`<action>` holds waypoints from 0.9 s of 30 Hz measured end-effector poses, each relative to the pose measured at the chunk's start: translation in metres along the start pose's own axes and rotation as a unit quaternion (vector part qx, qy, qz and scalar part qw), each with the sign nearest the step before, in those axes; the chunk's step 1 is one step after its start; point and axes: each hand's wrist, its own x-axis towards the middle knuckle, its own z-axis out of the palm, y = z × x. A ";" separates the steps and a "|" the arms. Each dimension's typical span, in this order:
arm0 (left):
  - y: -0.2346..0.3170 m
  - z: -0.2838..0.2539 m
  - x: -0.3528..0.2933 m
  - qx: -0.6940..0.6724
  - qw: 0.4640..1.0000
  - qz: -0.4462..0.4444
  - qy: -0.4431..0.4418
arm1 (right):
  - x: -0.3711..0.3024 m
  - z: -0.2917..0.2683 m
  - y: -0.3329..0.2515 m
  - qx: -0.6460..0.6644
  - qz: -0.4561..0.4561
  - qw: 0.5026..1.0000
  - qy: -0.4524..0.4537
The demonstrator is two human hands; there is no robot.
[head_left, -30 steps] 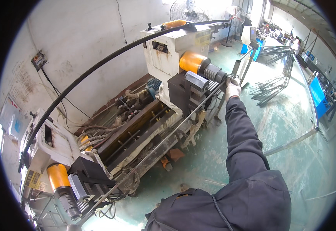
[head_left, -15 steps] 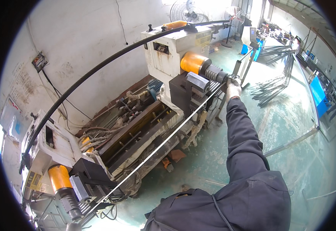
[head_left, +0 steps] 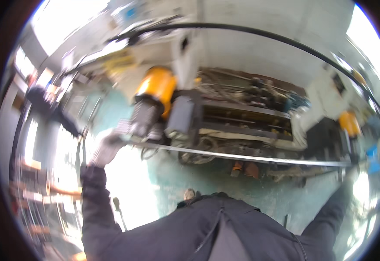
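Observation:
A long, slim metal bar (head_left: 259, 158) runs across the front of a two-headed machine. My left hand (head_left: 106, 150), in a pale glove, is closed at the bar's left end, beside the ribbed dark cylinder (head_left: 145, 118) of the left head. My right arm reaches out to the bar's other end. There my right hand (head_left: 351, 174) is smeared by motion and glare, so its fingers cannot be made out. Above the ribbed cylinder sits an orange cylinder (head_left: 156, 85), with a grey metal block (head_left: 182, 115) to its right.
A second orange cylinder (head_left: 349, 123) marks the right head. A thick black hose (head_left: 242, 29) arches over the machine. Orange pedals (head_left: 244, 168) lie on the green floor below. At the far left another person (head_left: 51, 108) shows, blurred.
My view has swung left and now takes in both machine heads. My left hand has come into sight at the bar's left end. My right hand remains near its right end.

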 end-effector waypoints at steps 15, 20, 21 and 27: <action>-0.001 -0.021 0.016 0.073 0.994 0.074 0.035 | -0.005 -0.092 -0.076 0.038 -0.245 0.952 -0.177; -0.006 -0.017 0.024 0.070 0.997 0.034 0.010 | -0.009 -0.102 -0.095 0.186 -0.219 0.929 -0.233; -0.007 -0.016 0.024 0.071 0.997 0.035 0.013 | -0.009 -0.102 -0.099 0.260 -0.186 0.913 -0.253; -0.008 -0.015 0.020 0.074 0.997 0.026 0.003 | -0.020 -0.115 -0.098 0.586 0.007 0.738 -0.334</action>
